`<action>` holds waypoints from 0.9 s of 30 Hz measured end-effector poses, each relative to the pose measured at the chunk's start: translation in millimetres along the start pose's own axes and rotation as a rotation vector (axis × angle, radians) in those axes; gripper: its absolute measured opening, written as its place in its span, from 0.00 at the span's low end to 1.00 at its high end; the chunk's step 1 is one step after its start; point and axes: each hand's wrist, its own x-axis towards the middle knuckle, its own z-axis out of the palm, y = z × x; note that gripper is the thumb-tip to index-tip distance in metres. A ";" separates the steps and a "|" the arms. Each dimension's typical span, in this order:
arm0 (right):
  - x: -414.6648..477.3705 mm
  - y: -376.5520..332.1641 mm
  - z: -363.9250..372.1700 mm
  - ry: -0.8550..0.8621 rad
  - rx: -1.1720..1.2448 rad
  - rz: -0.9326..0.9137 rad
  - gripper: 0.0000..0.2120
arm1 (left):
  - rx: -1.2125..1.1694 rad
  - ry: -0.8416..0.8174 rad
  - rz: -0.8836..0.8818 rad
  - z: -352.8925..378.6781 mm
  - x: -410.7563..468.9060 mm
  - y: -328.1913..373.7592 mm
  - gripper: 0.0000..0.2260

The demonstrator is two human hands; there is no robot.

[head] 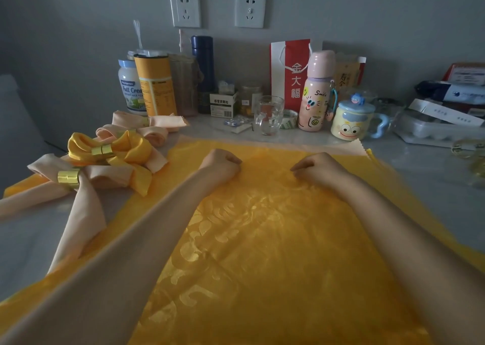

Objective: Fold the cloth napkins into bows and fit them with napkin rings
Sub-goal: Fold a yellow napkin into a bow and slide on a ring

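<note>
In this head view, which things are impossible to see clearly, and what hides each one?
1. Head view: whether the left hand and the right hand pinch the yellow napkin. The curled fingers cover their own tips.
2. Head view: the peach cloth beneath the napkin, which covers all but its far edge.
3. Head view: the gold loops, blurred and cut off by the right edge.

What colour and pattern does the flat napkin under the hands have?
Golden yellow napkin with a shiny leafy woven pattern; best in the head view.
</note>
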 end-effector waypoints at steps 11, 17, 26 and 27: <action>1.2 13.4 15.4 0.095 -0.071 -0.107 0.10 | 0.053 -0.009 0.169 -0.2 -8.9 -14.8 0.10; -1.0 8.5 21.5 0.101 -0.046 -0.245 0.14 | 0.054 -0.077 0.225 -7.1 -10.5 -13.8 0.13; -7.4 9.9 24.6 0.134 -0.191 -0.259 0.19 | 0.298 -0.052 0.241 -1.7 -21.4 2.3 0.05; -7.3 10.4 25.2 0.138 -0.193 -0.262 0.20 | 0.321 -0.065 0.242 1.7 -23.1 2.7 0.03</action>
